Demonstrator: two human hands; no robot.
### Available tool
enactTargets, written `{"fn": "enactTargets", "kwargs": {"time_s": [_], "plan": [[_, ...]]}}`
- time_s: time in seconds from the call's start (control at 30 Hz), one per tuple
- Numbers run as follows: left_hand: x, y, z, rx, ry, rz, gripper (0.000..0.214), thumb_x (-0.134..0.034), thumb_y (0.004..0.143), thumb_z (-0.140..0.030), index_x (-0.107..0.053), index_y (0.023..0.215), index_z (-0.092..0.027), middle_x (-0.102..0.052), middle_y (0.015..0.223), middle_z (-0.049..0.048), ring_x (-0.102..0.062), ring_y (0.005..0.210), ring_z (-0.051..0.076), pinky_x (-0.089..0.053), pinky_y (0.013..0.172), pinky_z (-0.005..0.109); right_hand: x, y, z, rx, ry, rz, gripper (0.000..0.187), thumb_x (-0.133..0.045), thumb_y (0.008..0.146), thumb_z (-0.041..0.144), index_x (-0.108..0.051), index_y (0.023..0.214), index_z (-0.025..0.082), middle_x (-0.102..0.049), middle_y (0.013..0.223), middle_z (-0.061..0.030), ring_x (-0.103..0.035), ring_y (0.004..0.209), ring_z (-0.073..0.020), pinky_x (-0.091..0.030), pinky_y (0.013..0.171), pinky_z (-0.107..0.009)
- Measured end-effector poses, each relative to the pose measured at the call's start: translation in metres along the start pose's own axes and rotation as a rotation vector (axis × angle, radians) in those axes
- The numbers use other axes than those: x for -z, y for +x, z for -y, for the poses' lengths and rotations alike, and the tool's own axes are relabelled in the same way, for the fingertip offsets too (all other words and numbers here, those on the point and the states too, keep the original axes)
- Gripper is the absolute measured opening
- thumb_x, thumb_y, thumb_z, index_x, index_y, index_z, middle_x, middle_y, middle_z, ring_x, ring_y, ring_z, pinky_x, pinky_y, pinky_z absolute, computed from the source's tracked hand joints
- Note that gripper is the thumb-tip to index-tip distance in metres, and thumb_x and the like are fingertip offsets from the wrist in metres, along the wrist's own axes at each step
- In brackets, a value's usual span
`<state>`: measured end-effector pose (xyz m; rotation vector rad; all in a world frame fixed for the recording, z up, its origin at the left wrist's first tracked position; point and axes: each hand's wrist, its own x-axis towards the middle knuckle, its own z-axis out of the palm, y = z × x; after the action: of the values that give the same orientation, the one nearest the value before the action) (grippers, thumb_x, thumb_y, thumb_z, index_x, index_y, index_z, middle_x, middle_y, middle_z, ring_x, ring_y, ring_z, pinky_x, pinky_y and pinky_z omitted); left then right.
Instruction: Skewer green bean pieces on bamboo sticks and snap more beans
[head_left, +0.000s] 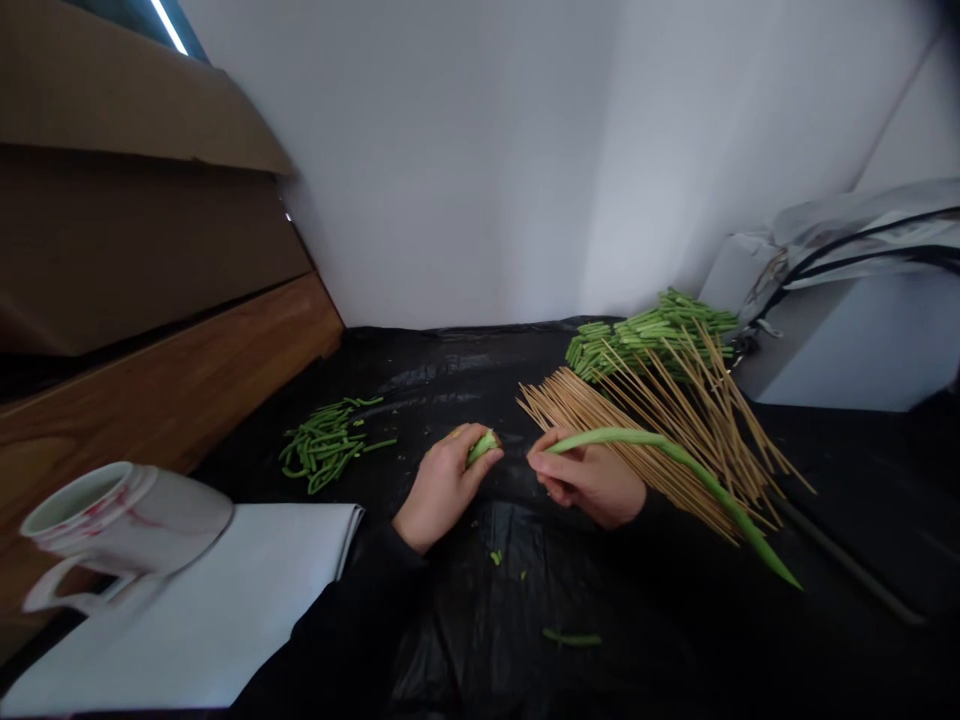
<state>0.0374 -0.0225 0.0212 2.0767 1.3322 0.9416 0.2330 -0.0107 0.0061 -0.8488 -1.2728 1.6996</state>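
Green and long, a string bean point(679, 465) curves out of the right hand point(589, 482), which pinches one end of it, and crosses a fanned spread of thin wooden skewers point(600, 425). The left hand point(442, 488) curls closed around a short green bean piece point(482, 447), just apart from the right hand. Both hands are above a crumpled black plastic sheet point(465, 380). Cut green bean pieces lie in a loose heap point(326, 445) left of the hands, and a denser pile point(645, 335) sits under the far ends of the skewers. A white mug with red smears point(124, 520) stands at the edge of a white paper sheet point(202, 610).
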Motion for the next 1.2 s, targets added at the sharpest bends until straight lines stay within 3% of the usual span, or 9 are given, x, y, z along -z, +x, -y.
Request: {"fn": "enactTargets", "kwargs": {"time_s": [0.1,0.2,0.33,0.47,0.57,0.67,0.83,1.0,1.2], "plan": [[-0.005,0.0,0.008,-0.05,0.303,-0.07,0.024,-0.052,0.092,-0.035,-0.063,0.106,-0.02,-0.061,0.098,0.006,-0.055,0.091,0.02,-0.04,0.082,0.032,-0.001,0.0,-0.005,0.035,-0.169,-0.018,0.027,-0.071,0.07,0.039,-0.058,0.079,0.017,-0.055,0.056,0.0062,-0.048,0.043,-0.0066,-0.034,0.039,-0.019],[-0.009,-0.003,0.004,-0.081,0.37,-0.087,0.032,-0.052,0.091,-0.042,-0.063,0.116,-0.025,-0.062,0.108,0.0067,-0.053,0.104,0.024,-0.039,0.089,0.037,-0.003,-0.002,-0.008,0.043,-0.319,-0.026,0.024,-0.067,0.074,0.039,-0.057,0.08,0.018,-0.053,0.054,0.0066,-0.048,0.043,-0.0082,-0.037,0.041,-0.02],[-0.018,-0.007,-0.01,-0.204,0.182,-0.075,0.036,-0.058,0.088,-0.041,-0.064,0.119,-0.023,-0.063,0.114,0.0076,-0.053,0.108,0.023,-0.038,0.096,0.039,-0.004,-0.001,-0.014,0.096,-0.43,-0.037,0.018,-0.066,0.074,0.034,-0.055,0.076,0.02,-0.05,0.051,0.0066,-0.048,0.041,-0.0106,-0.037,0.04,-0.023],[-0.034,-0.008,-0.014,-0.282,0.019,-0.09,0.032,-0.068,0.082,-0.033,-0.068,0.113,-0.024,-0.065,0.11,0.007,-0.058,0.104,0.022,-0.041,0.094,0.037,-0.009,0.0,-0.022,0.263,-0.672,-0.008,0.007,-0.058,0.073,0.016,-0.058,0.067,0.019,-0.059,0.063,0.0003,-0.058,0.06,-0.0158,-0.045,0.055,-0.027],[-0.038,-0.008,-0.011,-0.325,0.008,-0.152,0.019,-0.066,0.083,-0.026,-0.073,0.101,-0.024,-0.068,0.105,0.0058,-0.059,0.101,0.022,-0.042,0.092,0.037,-0.013,-0.001,-0.03,0.254,-0.762,-0.016,0.012,-0.057,0.072,0.012,-0.063,0.08,0.019,-0.063,0.07,-0.0014,-0.06,0.065,-0.0171,-0.046,0.057,-0.028],[-0.034,-0.007,-0.008,-0.269,-0.012,-0.168,0.017,-0.063,0.086,-0.024,-0.074,0.099,-0.022,-0.07,0.092,0.0046,-0.061,0.09,0.02,-0.044,0.086,0.035,-0.014,-0.003,-0.036,0.13,-0.609,-0.006,0.017,-0.064,0.072,0.02,-0.062,0.088,0.019,-0.059,0.062,0.0023,-0.056,0.05,-0.0134,-0.043,0.046,-0.025],[-0.024,-0.003,-0.006,0.038,-0.281,-0.107,0.02,-0.063,0.084,-0.03,-0.074,0.093,-0.016,-0.069,0.081,0.0052,-0.061,0.076,0.017,-0.045,0.071,0.028,-0.006,-0.011,-0.028,-0.091,-0.185,-0.055,0.049,-0.075,0.067,0.037,-0.052,0.106,0.018,-0.059,0.058,0.006,-0.05,0.037,-0.0093,-0.034,0.034,-0.019],[-0.03,-0.001,-0.006,0.332,-0.646,0.092,0.023,-0.069,0.077,-0.034,-0.072,0.084,-0.011,-0.064,0.064,0.0019,-0.053,0.059,0.011,-0.039,0.058,0.022,-0.004,-0.024,-0.014,-0.156,0.26,-0.247,0.06,-0.074,0.067,0.051,-0.05,0.112,0.018,-0.063,0.061,0.0036,-0.049,0.04,-0.0067,-0.033,0.035,-0.015],[-0.026,-0.002,-0.004,0.514,-0.847,0.205,0.022,-0.071,0.073,-0.033,-0.071,0.08,-0.012,-0.065,0.064,0.0024,-0.051,0.054,0.007,-0.038,0.055,0.019,-0.002,-0.038,-0.023,-0.062,0.4,-0.375,0.05,-0.079,0.063,0.05,-0.062,0.096,0.017,-0.06,0.06,0.0044,-0.046,0.04,-0.004,-0.033,0.037,-0.015]]}}
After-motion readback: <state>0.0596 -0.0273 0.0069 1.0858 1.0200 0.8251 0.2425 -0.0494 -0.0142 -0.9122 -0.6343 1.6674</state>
